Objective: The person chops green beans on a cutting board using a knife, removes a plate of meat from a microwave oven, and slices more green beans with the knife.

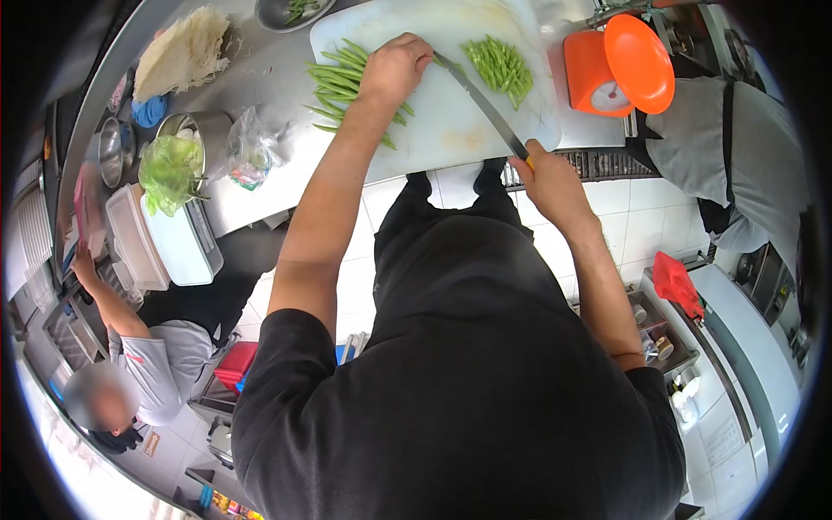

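Note:
A white cutting board [459, 130] lies on the metal counter under both hands. My right hand [548, 184] is wrapped around the yellow-and-black handle of a long knife [485, 106], whose tip points up and left toward my other hand. With fingers curled together, my left hand [397, 66] grips green beans at the knife's tip, mostly hidden by the fingers. Whole green beans [336, 85] spread beneath and left of that hand, some covered by the wrist. On the right of the board sits a pile of cut green beans [499, 68].
An orange scale [598, 76] stands right of the board. A bowl [295, 12] is at the back. Dried noodles [184, 54], a metal pot [208, 134] with lettuce [166, 169], a plastic bag [253, 154] and containers [178, 243] lie left. Other people stand on both sides.

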### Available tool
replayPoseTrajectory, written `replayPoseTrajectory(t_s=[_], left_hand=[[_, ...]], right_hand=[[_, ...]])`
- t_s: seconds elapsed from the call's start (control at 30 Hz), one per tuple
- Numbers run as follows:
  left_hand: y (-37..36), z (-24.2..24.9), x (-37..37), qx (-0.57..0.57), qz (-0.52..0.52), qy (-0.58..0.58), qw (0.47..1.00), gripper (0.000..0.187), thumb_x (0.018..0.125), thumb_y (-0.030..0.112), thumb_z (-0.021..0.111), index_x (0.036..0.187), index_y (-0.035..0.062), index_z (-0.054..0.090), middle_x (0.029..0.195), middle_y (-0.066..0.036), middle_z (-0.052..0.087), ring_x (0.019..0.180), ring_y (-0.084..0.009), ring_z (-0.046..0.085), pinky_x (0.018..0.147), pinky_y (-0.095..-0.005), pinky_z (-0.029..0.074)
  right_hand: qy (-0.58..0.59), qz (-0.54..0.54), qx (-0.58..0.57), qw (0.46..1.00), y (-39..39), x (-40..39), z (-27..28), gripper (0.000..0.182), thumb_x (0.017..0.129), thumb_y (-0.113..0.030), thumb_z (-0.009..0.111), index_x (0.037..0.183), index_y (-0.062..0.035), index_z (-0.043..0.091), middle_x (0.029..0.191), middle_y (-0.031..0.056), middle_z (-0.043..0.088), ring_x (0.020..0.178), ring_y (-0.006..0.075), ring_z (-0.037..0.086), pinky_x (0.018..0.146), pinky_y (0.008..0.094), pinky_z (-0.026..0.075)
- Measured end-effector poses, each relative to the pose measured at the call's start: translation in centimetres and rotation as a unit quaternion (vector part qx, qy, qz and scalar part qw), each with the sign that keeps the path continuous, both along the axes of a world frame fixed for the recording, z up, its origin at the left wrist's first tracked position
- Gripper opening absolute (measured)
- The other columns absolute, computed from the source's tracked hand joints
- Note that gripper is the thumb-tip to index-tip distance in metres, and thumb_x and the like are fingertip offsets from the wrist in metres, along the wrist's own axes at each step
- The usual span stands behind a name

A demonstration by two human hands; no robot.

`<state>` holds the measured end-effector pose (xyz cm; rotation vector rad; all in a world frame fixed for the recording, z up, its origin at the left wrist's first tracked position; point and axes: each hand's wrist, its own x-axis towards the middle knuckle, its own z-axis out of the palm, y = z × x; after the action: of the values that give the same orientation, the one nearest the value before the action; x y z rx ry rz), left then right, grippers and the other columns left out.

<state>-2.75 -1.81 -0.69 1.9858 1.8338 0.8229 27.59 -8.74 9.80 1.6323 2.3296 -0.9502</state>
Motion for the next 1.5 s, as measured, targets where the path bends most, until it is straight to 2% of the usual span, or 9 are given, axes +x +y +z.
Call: replayPoseTrajectory(t_s=[0.23, 0.57, 0.63, 0.73, 0.83, 0.93, 1.03, 1.27, 1.5], left_hand=[[-0.2, -0.2, 0.1, 0.014, 0.014, -0.006, 1.0, 0.009, 0.088, 0.01, 0.076, 0.097, 0.0096, 0.077, 0.105, -0.004, 0.074, 0.098, -0.0297, 0.071, 0.086, -0.0433, 0.059], [-0.1, -0.5, 0.2, 0.051, -0.05, 0.068, 0.995, 0.008, 0.087, 0.009, 0.076, 0.094, 0.0096, 0.077, 0.101, -0.006, 0.075, 0.097, -0.031, 0.069, 0.09, -0.0441, 0.056], [-0.9, -0.6, 1.0, 0.06, -0.053, 0.08, 0.994, 0.006, 0.087, 0.01, 0.076, 0.093, 0.0102, 0.077, 0.1, -0.005, 0.074, 0.095, -0.0314, 0.069, 0.089, -0.0444, 0.055], [-1.6, -0.4, 2.1, 0.066, -0.043, 0.046, 0.996, 0.006, 0.086, 0.009, 0.076, 0.092, 0.0103, 0.076, 0.1, -0.005, 0.074, 0.096, -0.0309, 0.068, 0.089, -0.0448, 0.055], [-1.0, 0.3, 2.3, 0.099, 0.043, 0.042, 0.993, 0.011, 0.085, 0.009, 0.077, 0.096, 0.0108, 0.077, 0.098, -0.007, 0.073, 0.099, -0.0304, 0.068, 0.091, -0.0442, 0.053], [0.6, 0.4, 2.0, 0.122, 0.019, 0.047, 0.991, 0.011, 0.087, 0.009, 0.076, 0.097, 0.0106, 0.077, 0.099, -0.007, 0.073, 0.099, -0.0308, 0.068, 0.091, -0.0444, 0.054], [1.3, -0.4, 1.9, 0.07, -0.024, 0.046, 0.996, 0.01, 0.088, 0.01, 0.075, 0.097, 0.0104, 0.077, 0.1, -0.007, 0.073, 0.098, -0.0309, 0.069, 0.091, -0.0437, 0.055], [0.7, -0.4, 1.9, 0.051, -0.031, 0.035, 0.998, 0.008, 0.088, 0.012, 0.076, 0.096, 0.0109, 0.078, 0.1, -0.006, 0.074, 0.098, -0.0309, 0.069, 0.089, -0.0429, 0.057], [0.7, -0.6, 1.7, 0.043, -0.013, 0.028, 0.999, 0.008, 0.088, 0.012, 0.076, 0.096, 0.0114, 0.079, 0.1, -0.006, 0.074, 0.099, -0.0309, 0.07, 0.089, -0.0424, 0.058]], right_hand=[[0.012, -0.015, -0.017, 1.0, -0.3, -1.1, -1.8, 0.034, 0.106, -0.029, 0.062, 0.106, 0.0045, 0.056, 0.084, 0.03, 0.07, 0.084, 0.0501, 0.069, 0.074, 0.0584, 0.054], [0.067, -0.049, -0.022, 0.996, 0.0, -1.2, -4.2, 0.032, 0.105, -0.029, 0.062, 0.104, 0.0028, 0.056, 0.083, 0.0273, 0.071, 0.082, 0.0493, 0.069, 0.073, 0.0585, 0.053], [0.025, -0.045, -0.019, 0.998, 0.0, -0.1, -3.4, 0.033, 0.105, -0.03, 0.062, 0.106, 0.0024, 0.056, 0.083, 0.0264, 0.071, 0.082, 0.0486, 0.069, 0.073, 0.0582, 0.053], [0.003, -0.034, -0.001, 0.999, -0.1, 1.1, -3.6, 0.033, 0.106, -0.031, 0.061, 0.108, 0.002, 0.057, 0.083, 0.0263, 0.072, 0.082, 0.0479, 0.07, 0.073, 0.0578, 0.054], [0.003, -0.032, 0.009, 0.999, 0.2, 1.2, -4.1, 0.033, 0.106, -0.031, 0.061, 0.109, 0.0019, 0.057, 0.083, 0.0266, 0.071, 0.083, 0.0481, 0.07, 0.073, 0.0577, 0.054], [0.003, -0.025, 0.007, 1.0, 0.2, 1.0, -4.0, 0.032, 0.106, -0.03, 0.061, 0.108, 0.0019, 0.057, 0.082, 0.0272, 0.071, 0.083, 0.0484, 0.07, 0.073, 0.0579, 0.055], [-0.007, -0.022, 0.004, 1.0, 0.1, 1.1, -3.6, 0.031, 0.106, -0.029, 0.06, 0.108, 0.0019, 0.056, 0.082, 0.0275, 0.071, 0.083, 0.0485, 0.071, 0.073, 0.0583, 0.055], [-0.001, -0.031, 0.017, 0.999, 1.3, -0.4, -4.8, 0.031, 0.106, -0.029, 0.059, 0.107, 0.0016, 0.056, 0.082, 0.0276, 0.072, 0.083, 0.0489, 0.071, 0.074, 0.0591, 0.055], [-0.023, -0.012, 0.008, 1.0, 1.1, 0.1, -1.2, 0.032, 0.106, -0.03, 0.06, 0.108, 0.0012, 0.056, 0.081, 0.0257, 0.072, 0.082, 0.0482, 0.071, 0.074, 0.0577, 0.056]])
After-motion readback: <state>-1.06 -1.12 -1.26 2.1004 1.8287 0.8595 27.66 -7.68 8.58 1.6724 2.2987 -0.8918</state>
